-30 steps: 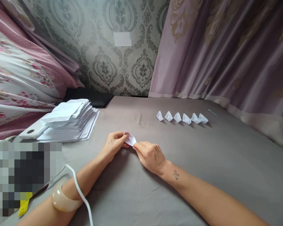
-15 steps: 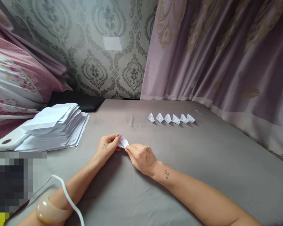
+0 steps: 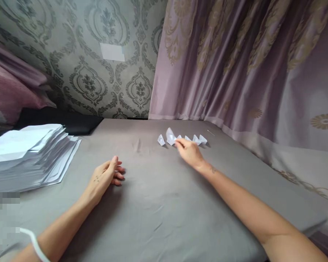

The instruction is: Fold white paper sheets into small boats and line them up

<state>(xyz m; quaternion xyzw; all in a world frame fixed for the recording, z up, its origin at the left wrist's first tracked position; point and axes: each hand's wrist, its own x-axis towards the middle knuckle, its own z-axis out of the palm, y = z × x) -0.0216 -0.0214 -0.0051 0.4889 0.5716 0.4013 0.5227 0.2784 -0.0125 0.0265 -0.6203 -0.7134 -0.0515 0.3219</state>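
My right hand (image 3: 190,152) is stretched toward the back of the table, a small folded white paper boat (image 3: 170,135) pinched between its thumb and fingers. Behind and beside it stands a row of similar folded paper boats; the leftmost one (image 3: 161,140) and the rightmost one (image 3: 203,139) show plainly, while my hand and the held boat partly cover those in between. Lying on its side over the grey cloth, my left hand (image 3: 107,174) has loosely bent fingers, slightly apart, with nothing in them.
A tall stack of white paper sheets (image 3: 41,156) sits at the left, by a black flat object (image 3: 79,125). Grey cloth (image 3: 153,203) covers the table. A thin stick (image 3: 211,133) lies near the curtain (image 3: 235,91) at the right. A white cable (image 3: 34,242) crosses my left forearm.
My right hand has carried the paper boat from between both hands, away and right, to the row. The left hand has let go of it. The whole view has turned slightly right.
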